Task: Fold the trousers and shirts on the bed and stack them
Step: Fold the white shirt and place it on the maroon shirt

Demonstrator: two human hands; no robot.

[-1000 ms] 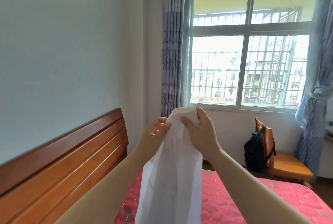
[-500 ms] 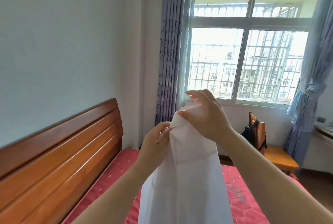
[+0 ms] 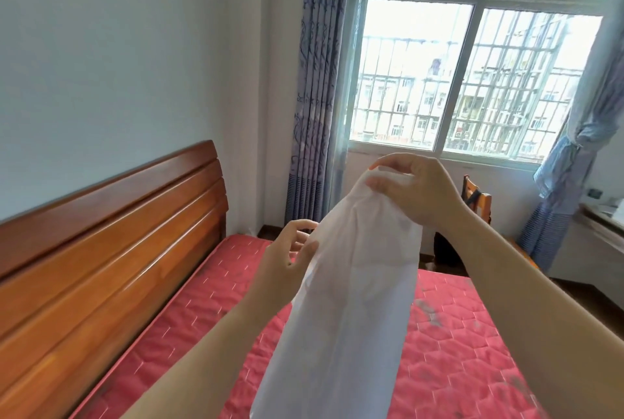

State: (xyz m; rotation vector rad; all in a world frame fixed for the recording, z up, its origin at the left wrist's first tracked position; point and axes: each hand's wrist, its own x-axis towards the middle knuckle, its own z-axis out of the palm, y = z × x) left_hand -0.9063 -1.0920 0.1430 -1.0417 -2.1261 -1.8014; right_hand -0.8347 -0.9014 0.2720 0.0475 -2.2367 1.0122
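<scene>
Grip, right hand: thumb and curled fingers pinch the bunched top edge of the white garment, raised at about the height of the window sill. Grip, left hand: lower and to the left, fingers loosely bent, thumb tip lying against the garment's left edge; cannot tell whether any cloth is caught between thumb and fingers. Garment hangs from the right hand as one long, narrow, slightly translucent column and runs down out of the bottom of the view; shirt or trousers cannot be told from this fold. It is held in the air above the bed, whose red quilted cover shows on both sides of the cloth. Wooden headboard stands along the left side against a pale wall. Beyond the bed's far edge: barred window, patterned blue curtain hanging straight at its left, a second curtain gathered at its right. Wooden chair under the window, partly hidden by the right wrist, with a dark bag against it.
</scene>
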